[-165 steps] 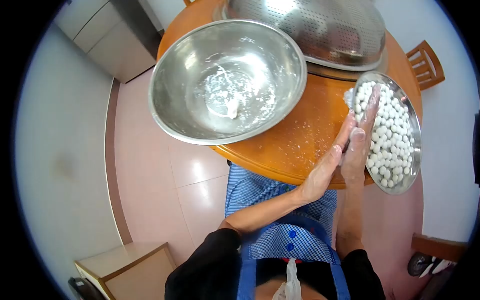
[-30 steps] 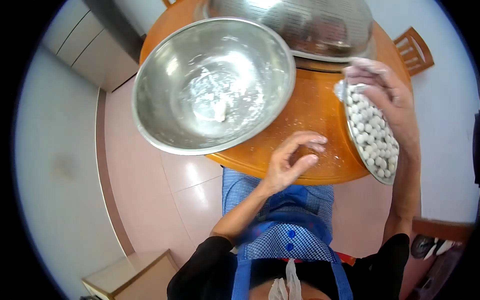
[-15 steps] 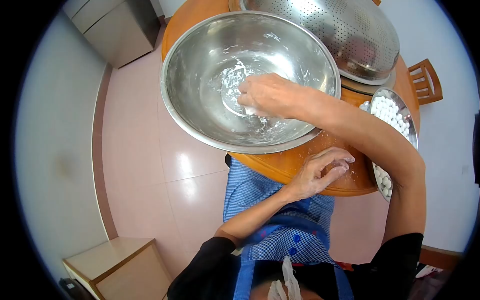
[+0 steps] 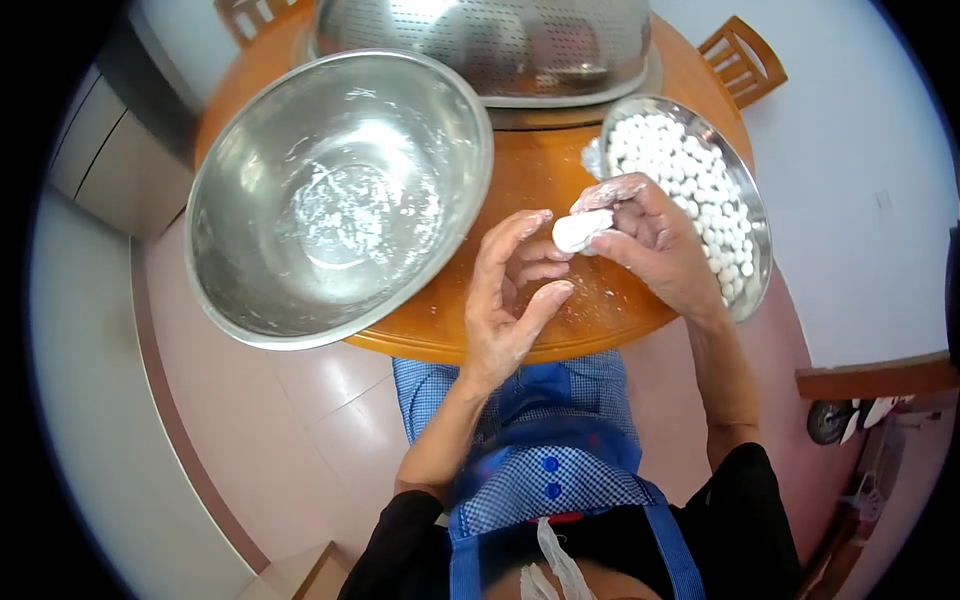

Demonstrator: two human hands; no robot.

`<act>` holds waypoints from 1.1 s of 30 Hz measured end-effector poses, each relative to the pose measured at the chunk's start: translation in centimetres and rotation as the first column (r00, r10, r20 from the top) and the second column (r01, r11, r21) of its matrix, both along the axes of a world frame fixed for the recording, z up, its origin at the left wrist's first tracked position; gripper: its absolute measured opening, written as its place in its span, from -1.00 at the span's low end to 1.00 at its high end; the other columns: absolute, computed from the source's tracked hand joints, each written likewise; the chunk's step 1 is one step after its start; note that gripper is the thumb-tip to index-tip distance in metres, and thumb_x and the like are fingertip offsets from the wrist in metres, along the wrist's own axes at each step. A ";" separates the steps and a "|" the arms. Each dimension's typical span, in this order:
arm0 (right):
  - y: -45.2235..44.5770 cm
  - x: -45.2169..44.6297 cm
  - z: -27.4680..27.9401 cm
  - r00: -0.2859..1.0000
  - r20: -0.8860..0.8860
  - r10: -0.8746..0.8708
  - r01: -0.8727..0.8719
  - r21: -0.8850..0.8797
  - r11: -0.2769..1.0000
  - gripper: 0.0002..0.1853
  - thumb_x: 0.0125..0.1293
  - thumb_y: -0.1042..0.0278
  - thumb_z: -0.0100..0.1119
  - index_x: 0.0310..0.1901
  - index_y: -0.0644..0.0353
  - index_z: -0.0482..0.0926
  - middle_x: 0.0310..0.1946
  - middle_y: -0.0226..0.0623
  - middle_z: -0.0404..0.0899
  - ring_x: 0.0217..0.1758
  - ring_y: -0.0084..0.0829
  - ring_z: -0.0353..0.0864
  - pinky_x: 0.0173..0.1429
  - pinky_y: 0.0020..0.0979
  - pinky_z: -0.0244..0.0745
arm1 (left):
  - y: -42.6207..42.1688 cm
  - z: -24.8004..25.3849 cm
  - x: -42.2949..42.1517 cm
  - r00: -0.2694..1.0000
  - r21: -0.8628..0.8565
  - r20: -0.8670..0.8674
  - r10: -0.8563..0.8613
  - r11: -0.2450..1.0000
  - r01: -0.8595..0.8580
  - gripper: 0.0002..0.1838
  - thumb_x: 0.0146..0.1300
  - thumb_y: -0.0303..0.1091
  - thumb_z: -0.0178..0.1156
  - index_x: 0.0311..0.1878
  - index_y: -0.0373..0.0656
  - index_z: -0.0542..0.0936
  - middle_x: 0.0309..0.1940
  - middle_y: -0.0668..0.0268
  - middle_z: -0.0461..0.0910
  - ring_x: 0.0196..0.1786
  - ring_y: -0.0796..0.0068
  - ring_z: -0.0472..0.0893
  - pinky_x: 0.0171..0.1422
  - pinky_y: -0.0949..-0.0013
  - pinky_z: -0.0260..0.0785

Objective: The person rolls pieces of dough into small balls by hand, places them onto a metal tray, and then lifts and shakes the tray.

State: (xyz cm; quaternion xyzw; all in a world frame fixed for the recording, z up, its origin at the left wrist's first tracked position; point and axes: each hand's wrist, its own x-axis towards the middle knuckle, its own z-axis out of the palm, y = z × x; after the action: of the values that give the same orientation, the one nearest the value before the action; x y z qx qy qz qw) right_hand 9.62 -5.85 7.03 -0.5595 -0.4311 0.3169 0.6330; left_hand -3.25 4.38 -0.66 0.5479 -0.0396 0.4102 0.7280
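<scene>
Between thumb and fingers, my right hand (image 4: 645, 240) grips a white lump of dough (image 4: 582, 231). My left hand (image 4: 512, 295) is just left of it, fingers and thumb apart and curved, with nothing inside. White powder coats the fingertips of both hands. To the left, a large steel bowl (image 4: 215, 240) has white dough residue and powder smeared over its inside. Behind my right hand is an oval steel tray (image 4: 757, 215) filled with several small white dough balls (image 4: 680, 160).
A perforated steel colander (image 4: 480, 45) lies upside down at the back of the round wooden table (image 4: 540, 165). Crumpled clear plastic (image 4: 592, 158) is beside the tray. Wooden chairs (image 4: 742, 62) stand beyond the table.
My right hand has come out of the bowl with the dough and moved right, in front of me. My left hand has lifted and opened beside it. The view has turned to the right.
</scene>
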 end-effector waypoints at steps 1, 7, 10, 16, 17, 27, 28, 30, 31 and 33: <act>-0.7 0.0 -0.6 1.000 -0.009 -0.014 0.014 0.001 1.000 -0.72 0.27 0.61 0.13 0.00 0.31 0.39 -0.06 -0.24 0.49 0.08 -0.46 0.52 0.17 -0.47 0.47 | 0.0 0.1 0.3 0.999 0.088 -0.035 0.016 0.996 -0.013 -0.41 0.14 -0.69 0.16 0.27 -0.25 0.30 0.21 0.09 0.29 0.11 0.32 0.49 0.15 0.35 0.47; -2.7 0.3 -2.9 0.998 -0.009 -0.069 0.068 -0.081 0.994 -0.69 0.26 0.58 0.15 0.03 0.36 0.42 -0.05 -0.23 0.51 0.04 -0.44 0.55 0.11 -0.48 0.52 | -0.9 -0.6 1.4 0.986 0.173 -0.154 0.060 0.984 -0.033 -0.62 0.14 -0.66 0.21 0.07 -0.29 0.50 0.09 0.14 0.40 0.06 0.39 0.51 0.09 0.42 0.48; -3.2 0.6 -3.1 0.962 0.262 -0.080 0.091 -0.030 0.995 -0.66 0.20 0.58 0.20 0.02 0.35 0.45 -0.04 -0.19 0.52 0.03 -0.40 0.57 0.11 -0.45 0.55 | -0.9 -1.2 1.8 0.990 0.138 -0.135 0.035 0.990 -0.016 -0.65 0.16 -0.67 0.21 0.04 -0.31 0.51 0.01 0.18 0.45 0.00 0.44 0.54 0.03 0.46 0.49; -3.7 1.1 -2.5 0.811 0.573 -0.118 0.144 0.000 0.990 -0.71 0.13 0.55 0.23 -0.07 0.27 0.53 -0.08 -0.21 0.55 -0.07 -0.34 0.61 -0.01 -0.46 0.56 | -1.5 -0.7 2.1 0.987 -0.033 -0.130 -0.094 0.995 0.091 -0.65 0.14 -0.70 0.20 0.03 -0.35 0.48 -0.02 0.18 0.46 -0.03 0.47 0.54 0.02 0.47 0.46; -3.8 1.2 -2.5 0.720 0.683 -0.124 0.135 0.037 0.990 -0.73 0.12 0.55 0.23 -0.09 0.26 0.54 -0.10 -0.21 0.56 -0.09 -0.33 0.61 -0.05 -0.46 0.56 | -1.4 -0.7 2.1 0.983 -0.018 -0.159 -0.095 0.995 0.094 -0.66 0.14 -0.70 0.20 0.01 -0.36 0.48 -0.04 0.19 0.47 -0.04 0.47 0.54 0.02 0.47 0.46; -3.8 0.9 -4.1 0.798 0.600 -0.063 0.106 -0.037 0.994 -0.77 0.09 0.53 0.24 -0.17 0.27 0.52 -0.20 -0.21 0.58 -0.21 -0.39 0.62 -0.14 -0.45 0.55 | -0.7 -1.2 1.4 0.892 -0.228 -0.273 -0.360 0.925 0.304 -0.75 0.13 -0.67 0.19 -0.10 -0.30 0.49 -0.19 0.24 0.53 -0.24 0.57 0.55 -0.14 0.51 0.46; -3.8 0.9 -4.2 0.974 0.225 -0.038 0.057 -0.079 0.995 -0.77 0.12 0.53 0.22 -0.16 0.29 0.51 -0.21 -0.20 0.57 -0.22 -0.42 0.61 -0.14 -0.46 0.56 | -0.6 -1.1 1.4 0.893 -0.226 -0.274 -0.359 0.926 0.303 -0.75 0.13 -0.67 0.19 -0.10 -0.30 0.49 -0.19 0.24 0.53 -0.24 0.57 0.55 -0.14 0.51 0.46; -3.9 1.2 -4.3 0.983 -0.182 -0.011 -0.006 -0.094 0.996 -0.78 0.14 0.53 0.20 -0.15 0.31 0.50 -0.22 -0.18 0.57 -0.22 -0.44 0.61 -0.14 -0.48 0.58 | -0.4 -1.1 1.5 0.876 -0.344 -0.089 -0.473 0.840 0.419 -0.75 0.15 -0.64 0.17 -0.08 -0.28 0.48 -0.18 0.23 0.54 -0.29 0.55 0.57 -0.19 0.50 0.47; -4.0 1.5 -4.3 0.911 -0.410 -0.052 0.056 0.000 0.998 -0.78 0.17 0.54 0.17 -0.13 0.33 0.48 -0.22 -0.17 0.57 -0.22 -0.45 0.60 -0.13 -0.48 0.59 | -0.3 -1.2 1.5 0.878 -0.343 -0.086 -0.472 0.841 0.418 -0.75 0.15 -0.64 0.17 -0.08 -0.28 0.48 -0.18 0.23 0.54 -0.29 0.55 0.57 -0.19 0.50 0.47; -4.0 2.1 -3.7 0.820 -0.561 -0.112 0.231 0.146 0.962 -0.72 0.20 0.57 0.10 -0.03 0.38 0.46 -0.19 -0.14 0.56 -0.18 -0.44 0.60 -0.08 -0.47 0.58 | 0.1 -1.3 1.4 0.907 -0.408 -0.028 -0.420 0.833 0.373 -0.75 0.18 -0.59 0.17 -0.05 -0.26 0.47 -0.09 0.17 0.52 -0.23 0.50 0.60 -0.13 0.45 0.53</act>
State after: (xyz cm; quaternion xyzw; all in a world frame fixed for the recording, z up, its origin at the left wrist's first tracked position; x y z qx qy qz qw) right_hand 11.76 -9.84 3.37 -0.4130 -0.2103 0.3586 0.8103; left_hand -1.84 4.45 -1.93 0.3931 -0.0268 0.2168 0.8932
